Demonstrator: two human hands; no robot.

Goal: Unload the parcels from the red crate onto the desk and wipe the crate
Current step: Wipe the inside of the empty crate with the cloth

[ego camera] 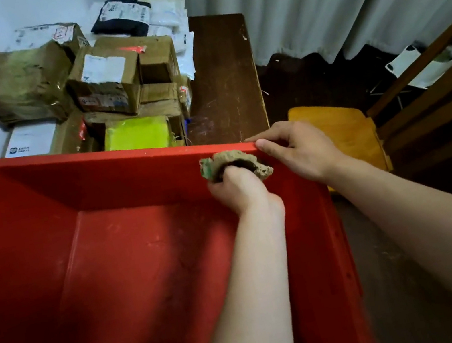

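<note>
Inside, the red crate (114, 266) looks streaked, perhaps dusty; left hand (237, 192) clutches a rag (261, 166), right hand (300, 152) grips its rim.

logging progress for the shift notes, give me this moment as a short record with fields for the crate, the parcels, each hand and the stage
crate: red crate, no parcels inside, pale scuff marks on its floor
unloaded: parcels piled on the desk beyond the crate
wiping hand: left hand grips a crumpled cloth against the far inner wall, near the right corner
steadying hand: right hand grips the rim at that corner, thumb inside
stage: unloading looks done, wiping under way
</note>
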